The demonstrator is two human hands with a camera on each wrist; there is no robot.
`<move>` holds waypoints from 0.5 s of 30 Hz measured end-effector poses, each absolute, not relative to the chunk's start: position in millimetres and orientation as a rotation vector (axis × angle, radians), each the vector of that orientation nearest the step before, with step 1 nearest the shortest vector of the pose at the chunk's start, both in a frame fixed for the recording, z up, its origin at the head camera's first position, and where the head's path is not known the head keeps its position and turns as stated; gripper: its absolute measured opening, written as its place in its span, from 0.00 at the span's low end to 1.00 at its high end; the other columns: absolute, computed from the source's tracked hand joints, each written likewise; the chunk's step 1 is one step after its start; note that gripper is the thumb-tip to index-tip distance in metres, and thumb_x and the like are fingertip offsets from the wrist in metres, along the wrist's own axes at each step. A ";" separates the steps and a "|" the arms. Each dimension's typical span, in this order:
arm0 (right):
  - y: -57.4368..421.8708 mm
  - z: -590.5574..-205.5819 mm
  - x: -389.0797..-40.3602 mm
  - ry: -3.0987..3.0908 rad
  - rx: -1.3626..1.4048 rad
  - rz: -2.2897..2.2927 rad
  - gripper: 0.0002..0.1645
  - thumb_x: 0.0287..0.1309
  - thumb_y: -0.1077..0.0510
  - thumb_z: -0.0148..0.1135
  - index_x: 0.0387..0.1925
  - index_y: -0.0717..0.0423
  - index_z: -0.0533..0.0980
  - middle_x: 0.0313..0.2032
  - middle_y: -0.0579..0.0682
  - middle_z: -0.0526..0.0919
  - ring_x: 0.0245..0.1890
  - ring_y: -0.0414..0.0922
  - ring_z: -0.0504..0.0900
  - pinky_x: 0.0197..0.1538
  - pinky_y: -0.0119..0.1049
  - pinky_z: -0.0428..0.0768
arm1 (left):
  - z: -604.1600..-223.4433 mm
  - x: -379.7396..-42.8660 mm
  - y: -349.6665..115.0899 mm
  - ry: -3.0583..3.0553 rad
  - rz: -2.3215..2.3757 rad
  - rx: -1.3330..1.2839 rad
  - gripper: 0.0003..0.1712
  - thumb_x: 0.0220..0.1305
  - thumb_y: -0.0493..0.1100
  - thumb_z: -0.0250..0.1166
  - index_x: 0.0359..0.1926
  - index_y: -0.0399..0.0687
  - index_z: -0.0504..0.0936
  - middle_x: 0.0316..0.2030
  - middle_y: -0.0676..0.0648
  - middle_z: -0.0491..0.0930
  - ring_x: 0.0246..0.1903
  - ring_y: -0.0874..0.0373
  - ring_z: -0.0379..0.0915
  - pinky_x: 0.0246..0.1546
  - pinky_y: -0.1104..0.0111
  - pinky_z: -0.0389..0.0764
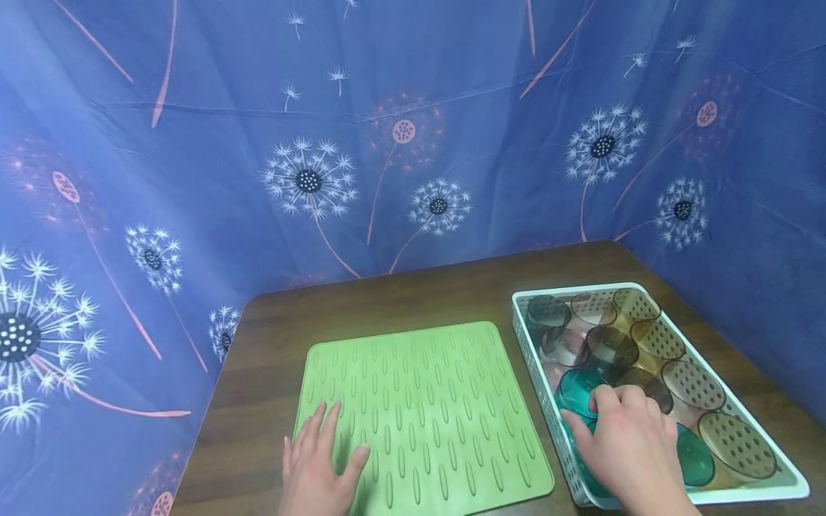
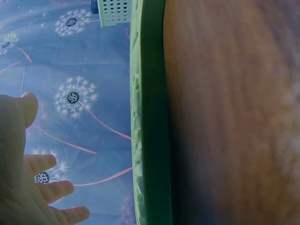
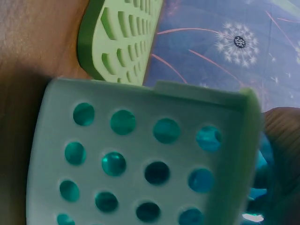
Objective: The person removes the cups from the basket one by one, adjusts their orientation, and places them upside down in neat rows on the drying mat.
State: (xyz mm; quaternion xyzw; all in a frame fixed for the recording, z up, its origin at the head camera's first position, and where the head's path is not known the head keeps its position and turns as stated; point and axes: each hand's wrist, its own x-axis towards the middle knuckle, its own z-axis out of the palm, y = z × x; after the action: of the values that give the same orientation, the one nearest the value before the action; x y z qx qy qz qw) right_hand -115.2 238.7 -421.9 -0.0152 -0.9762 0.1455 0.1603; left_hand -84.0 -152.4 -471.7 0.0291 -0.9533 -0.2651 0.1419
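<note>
In the head view my right hand [image 1: 632,444] reaches down into the front left of a white perforated basket [image 1: 535,358]. Its fingers curl over a teal glass [image 1: 584,473], with the thumb on the left side; the fingertips are hidden. Another teal glass [image 1: 577,390] stands just behind, and a green glass [image 1: 695,459] is to the right of the hand. My left hand [image 1: 319,459] holds nothing, its fingers spread over the left part of a green ridged mat [image 1: 419,416]. The left wrist view shows that hand [image 2: 23,173] beside the mat's edge [image 2: 152,117].
Several tinted glasses fill the basket, among them amber ones [image 1: 736,444] along the right and a grey one [image 1: 548,312] at the back left. Mat and basket lie side by side on a brown wooden table [image 1: 387,308]. A blue dandelion-print cloth [image 1: 503,143] hangs behind.
</note>
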 end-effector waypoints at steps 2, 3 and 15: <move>241.0 -416.6 -113.5 -2.840 -0.034 0.370 0.27 0.50 0.38 0.75 0.21 0.49 0.68 0.25 0.52 0.70 0.25 0.52 0.69 0.29 0.48 0.60 | -471.0 -85.7 -152.0 -2.753 -0.763 0.089 0.42 0.66 0.59 0.66 0.75 0.50 0.64 0.74 0.37 0.63 0.71 0.30 0.57 0.69 0.30 0.50; 241.9 -414.5 -112.5 -2.877 -0.019 0.346 0.29 0.51 0.37 0.73 0.19 0.47 0.65 0.22 0.49 0.66 0.22 0.49 0.66 0.28 0.45 0.59 | -470.5 -86.6 -151.7 -2.756 -0.765 0.091 0.42 0.66 0.59 0.66 0.75 0.51 0.64 0.74 0.37 0.63 0.71 0.30 0.57 0.69 0.30 0.50; 241.5 -411.4 -107.3 -3.298 0.015 0.273 0.25 0.61 0.38 0.66 0.17 0.43 0.68 0.18 0.42 0.67 0.21 0.41 0.65 0.31 0.42 0.64 | -468.0 -92.2 -146.5 -2.797 -0.791 0.074 0.43 0.66 0.59 0.66 0.75 0.50 0.63 0.74 0.36 0.62 0.72 0.29 0.55 0.68 0.30 0.50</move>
State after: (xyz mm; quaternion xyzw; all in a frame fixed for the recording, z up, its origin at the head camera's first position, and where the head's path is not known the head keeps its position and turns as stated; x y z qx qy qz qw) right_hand -107.3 241.5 -411.4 0.0046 -0.9931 0.0821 -0.0838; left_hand -92.2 -146.5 -468.0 0.0253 -0.9554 -0.2702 0.1166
